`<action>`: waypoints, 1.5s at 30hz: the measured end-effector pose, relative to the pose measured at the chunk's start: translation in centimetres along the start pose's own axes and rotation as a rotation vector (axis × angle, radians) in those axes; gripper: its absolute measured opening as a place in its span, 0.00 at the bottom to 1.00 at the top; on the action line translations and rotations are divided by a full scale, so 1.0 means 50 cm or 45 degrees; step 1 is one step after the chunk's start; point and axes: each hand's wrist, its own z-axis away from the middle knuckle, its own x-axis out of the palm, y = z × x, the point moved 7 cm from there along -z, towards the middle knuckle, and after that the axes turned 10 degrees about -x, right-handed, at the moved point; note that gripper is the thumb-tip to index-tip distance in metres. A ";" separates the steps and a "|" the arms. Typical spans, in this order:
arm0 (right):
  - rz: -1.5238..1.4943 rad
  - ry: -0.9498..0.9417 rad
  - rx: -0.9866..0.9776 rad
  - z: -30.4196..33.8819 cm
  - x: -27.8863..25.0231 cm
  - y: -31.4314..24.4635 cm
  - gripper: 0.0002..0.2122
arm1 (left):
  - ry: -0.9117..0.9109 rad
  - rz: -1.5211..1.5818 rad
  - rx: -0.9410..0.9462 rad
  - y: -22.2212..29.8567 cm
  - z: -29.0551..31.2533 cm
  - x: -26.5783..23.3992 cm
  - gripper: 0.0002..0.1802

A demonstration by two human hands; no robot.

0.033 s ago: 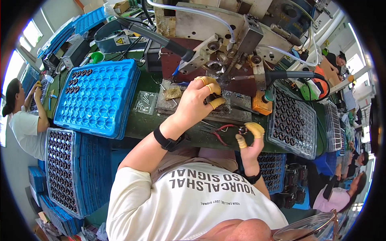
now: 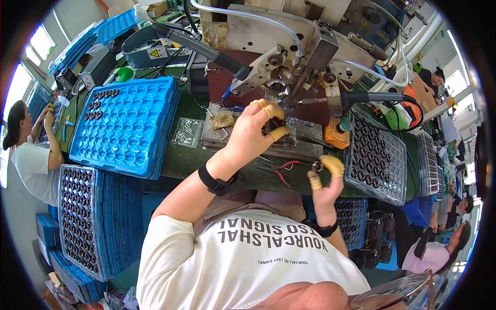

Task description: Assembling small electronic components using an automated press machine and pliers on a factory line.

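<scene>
My left hand [image 2: 258, 121], with yellow finger cots, is closed round a dark ring-shaped part [image 2: 274, 125] over the metal block [image 2: 305, 149] in front of the machine. The fingers cover much of that part. Lower and to the right, my right hand [image 2: 326, 178], also in yellow finger cots, pinches a small dark part [image 2: 316, 166] between thumb and fingers. Red-handled pliers [image 2: 281, 173] lie just left of it on the green bench. Above my hands is the machine's fixture [image 2: 279, 85], flanked by a left soldering iron [image 2: 222, 59] and a right soldering iron [image 2: 372, 96].
On the left, a blue tray [image 2: 124, 129] holds several dark ring parts. A transparent tray [image 2: 395, 178] with rows of dark parts stands right. Between lie a bag of metal pins [image 2: 187, 132], a sponge [image 2: 222, 121] and an orange button box [image 2: 336, 135]. Loaded trays [image 2: 82, 222] are stacked lower left.
My right hand has shifted slightly to the right with the small dark part, away from the pliers. My left hand stays nearly in place with the ring-shaped part.
</scene>
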 end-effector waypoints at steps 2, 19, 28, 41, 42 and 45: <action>0.096 0.019 0.084 -0.041 -0.026 0.025 0.20 | 0.045 0.162 -0.299 -0.025 0.010 -0.006 0.30; 0.473 -0.381 0.151 -0.080 -0.065 0.191 0.18 | -0.340 -1.108 -0.997 -0.267 0.119 -0.657 0.13; 0.365 -0.141 0.398 -0.079 -0.282 0.206 0.15 | -0.513 -1.690 -0.719 -0.628 0.156 -0.907 0.19; 0.656 -0.505 0.828 -0.053 -0.457 0.589 0.18 | 0.030 -1.126 -0.750 -0.509 0.107 -0.939 0.14; 0.703 -0.558 0.831 -0.056 -0.449 0.599 0.19 | 0.084 -0.985 -0.854 -0.450 0.067 -0.870 0.18; 0.736 -0.635 0.787 -0.086 -0.391 0.642 0.19 | 0.108 -0.504 -0.844 -0.348 0.082 -0.793 0.28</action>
